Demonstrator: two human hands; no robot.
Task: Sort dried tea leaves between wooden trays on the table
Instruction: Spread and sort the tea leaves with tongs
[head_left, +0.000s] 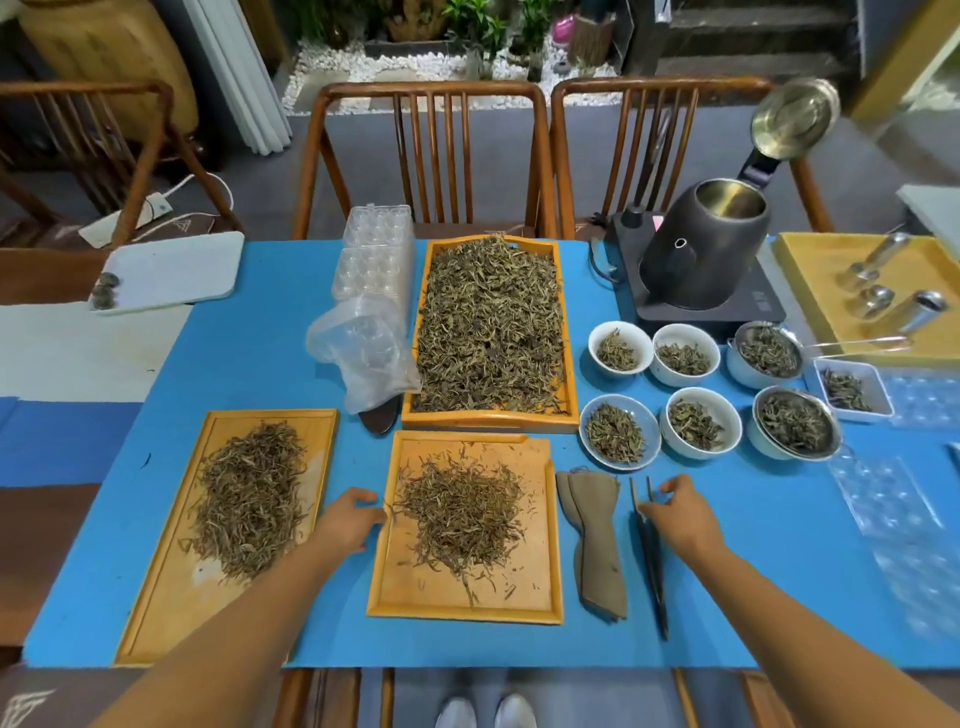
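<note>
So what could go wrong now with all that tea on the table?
The left hand is at the edge of the middle tray, which has loose leaves piled on it; a bump could scatter them onto the blue cloth. The right hand is on the dark tweezers, close to the folded cloth and the bowls of tea; a wide sweep might knock a bowl over.

Wooden chairs (431, 156) — white pebbles (363, 67) beyond
</note>
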